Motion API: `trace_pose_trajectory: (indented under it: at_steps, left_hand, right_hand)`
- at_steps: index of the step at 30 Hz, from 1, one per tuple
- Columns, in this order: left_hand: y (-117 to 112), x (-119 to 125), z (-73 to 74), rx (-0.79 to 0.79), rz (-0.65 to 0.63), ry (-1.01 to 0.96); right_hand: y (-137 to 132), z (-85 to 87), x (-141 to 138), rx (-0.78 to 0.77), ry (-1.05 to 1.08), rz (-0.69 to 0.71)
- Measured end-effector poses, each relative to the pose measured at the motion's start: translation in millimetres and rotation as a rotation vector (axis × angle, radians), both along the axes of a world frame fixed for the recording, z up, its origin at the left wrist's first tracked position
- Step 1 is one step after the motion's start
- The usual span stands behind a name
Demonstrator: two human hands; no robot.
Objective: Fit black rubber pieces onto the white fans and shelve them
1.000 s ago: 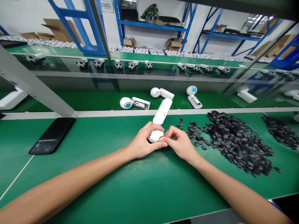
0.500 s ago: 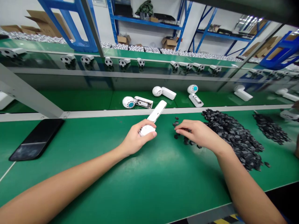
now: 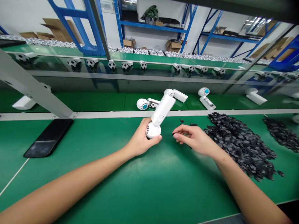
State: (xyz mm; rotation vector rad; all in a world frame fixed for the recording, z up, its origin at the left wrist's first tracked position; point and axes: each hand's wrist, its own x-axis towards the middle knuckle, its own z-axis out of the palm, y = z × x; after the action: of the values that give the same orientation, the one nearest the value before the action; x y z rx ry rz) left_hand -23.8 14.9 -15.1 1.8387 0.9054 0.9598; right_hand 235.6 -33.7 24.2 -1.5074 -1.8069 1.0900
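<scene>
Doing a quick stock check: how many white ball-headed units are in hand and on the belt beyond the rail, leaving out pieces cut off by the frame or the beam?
Held unit in the left hand: 1
Blue-centred units on the belt: 2
Plain white units on the belt: 2
Total: 5

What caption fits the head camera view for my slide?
The left hand grips a white handheld fan over a green workbench; the right hand pinches a small black piece beside a black pile.
</scene>
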Motion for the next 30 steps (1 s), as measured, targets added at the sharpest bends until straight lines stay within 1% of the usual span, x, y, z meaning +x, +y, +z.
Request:
trace_pose_trajectory:
  at_steps: [3,5,6,10,13,16,20,23,25,27,30]
  left_hand:
    - [-0.2,1.4,0.1,0.004,-0.107,0.038]
    - [-2.0,1.7,0.1,-0.006,-0.186,0.036]
    - [-2.9,1.6,-0.3,-0.006,-0.203,0.037]
    - [-5.3,1.4,-3.4,0.036,-0.204,0.045]
    - [-6.0,2.0,-3.2,0.078,-0.229,0.058]
    - [-7.0,3.9,0.9,0.09,-0.231,0.058]
    - [-8.4,7.3,5.3,0.035,-0.179,0.047]
    - [-9.0,8.6,5.5,0.038,-0.167,0.04]
    - [-8.7,8.9,4.9,0.022,-0.176,0.015]
    - [-7.0,8.8,4.6,-0.052,-0.181,-0.046]
    - [0.9,7.0,5.9,-0.197,-0.125,-0.136]
  right_hand:
    - [-3.3,-7.2,-20.2,-0.083,0.247,-0.043]
    - [-4.0,-12.7,-30.0,-0.125,0.36,-0.073]
    - [-4.0,-15.2,-33.4,-0.144,0.394,-0.079]
    - [-5.3,-21.0,-40.8,-0.203,0.447,-0.088]
    - [-7.8,-20.8,-44.1,-0.185,0.416,-0.143]
    - [-9.2,-20.7,-47.3,-0.12,0.359,-0.211]
    - [-9.3,-25.4,-48.9,-0.084,0.302,-0.228]
    - [-10.2,-31.8,-49.4,-0.074,0.261,-0.224]
    - [-10.6,-34.8,-51.6,-0.01,0.199,-0.193]
    - [-9.4,-34.1,-54.2,0.094,0.125,-0.125]
    - [-2.2,-25.0,-49.0,0.223,0.062,0.033]
